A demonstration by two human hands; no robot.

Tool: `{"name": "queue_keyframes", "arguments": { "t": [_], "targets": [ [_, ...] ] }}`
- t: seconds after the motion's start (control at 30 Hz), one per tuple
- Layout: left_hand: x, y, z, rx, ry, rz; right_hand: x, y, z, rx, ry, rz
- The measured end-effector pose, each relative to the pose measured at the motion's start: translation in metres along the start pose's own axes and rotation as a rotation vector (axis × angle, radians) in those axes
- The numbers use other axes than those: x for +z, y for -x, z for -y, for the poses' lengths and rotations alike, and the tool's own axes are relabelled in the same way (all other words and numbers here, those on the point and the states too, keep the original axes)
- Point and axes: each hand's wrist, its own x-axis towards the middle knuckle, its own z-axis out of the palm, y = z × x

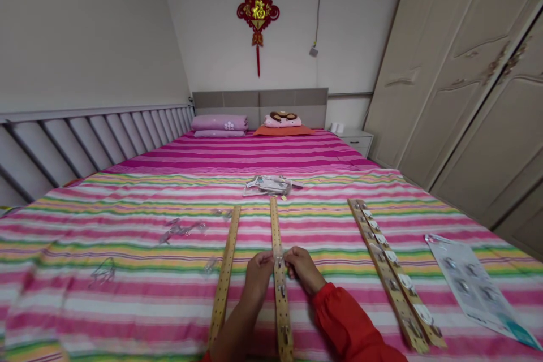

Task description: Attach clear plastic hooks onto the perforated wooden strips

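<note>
A narrow wooden strip with rows of holes [281, 310] lies lengthwise on the striped cloth in front of me. Small metal fittings [285, 332] sit along its near half. My left hand [259, 272] comes in from the left, fingers pinched at a small clear plastic piece [278, 258] over the strip. From the other side, my right hand [304, 269], in a red sleeve, is closed with its fingertips at the same piece. What exactly is inside the plastic is too small to make out. A second holed wooden strip [225, 271] lies to the left without fittings.
Two wooden strips [388, 271] carrying metal fittings and white pieces lie to the right, beside a blister card [470, 283]. Clear plastic scraps [180, 229] are scattered left. A clear packet [269, 184] lies beyond. A bed rail [97, 141] runs along the left.
</note>
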Motion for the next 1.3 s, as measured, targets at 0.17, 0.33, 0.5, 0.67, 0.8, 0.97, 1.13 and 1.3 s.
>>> {"name": "queue_keyframes", "arguments": {
  "t": [0.17, 0.33, 0.5, 0.67, 0.8, 0.97, 1.13, 1.3],
  "targets": [
    [0.001, 0.000, 0.002, 0.003, -0.030, -0.037, 0.001, -0.001, -0.002, 0.005, 0.010, -0.015],
    [0.000, -0.001, 0.004, -0.024, -0.070, -0.057, 0.002, -0.001, -0.002, 0.005, 0.021, -0.017],
    [0.000, -0.007, 0.011, -0.012, -0.090, -0.059, 0.003, -0.001, -0.002, 0.006, 0.034, -0.020],
    [0.002, -0.010, 0.013, -0.026, -0.116, -0.098, 0.003, -0.002, -0.004, 0.003, 0.051, -0.019],
    [0.004, -0.010, 0.010, -0.051, -0.140, -0.154, 0.002, -0.003, -0.007, -0.007, 0.054, -0.029],
    [0.005, -0.011, 0.009, -0.056, -0.142, -0.208, 0.002, -0.006, -0.012, -0.014, 0.062, -0.040],
    [0.004, -0.014, 0.013, -0.114, -0.115, -0.183, 0.002, -0.010, -0.019, -0.019, 0.075, -0.053],
    [0.005, -0.015, 0.014, -0.163, -0.100, -0.192, 0.002, -0.012, -0.022, -0.028, 0.052, -0.059]
  ]
}}
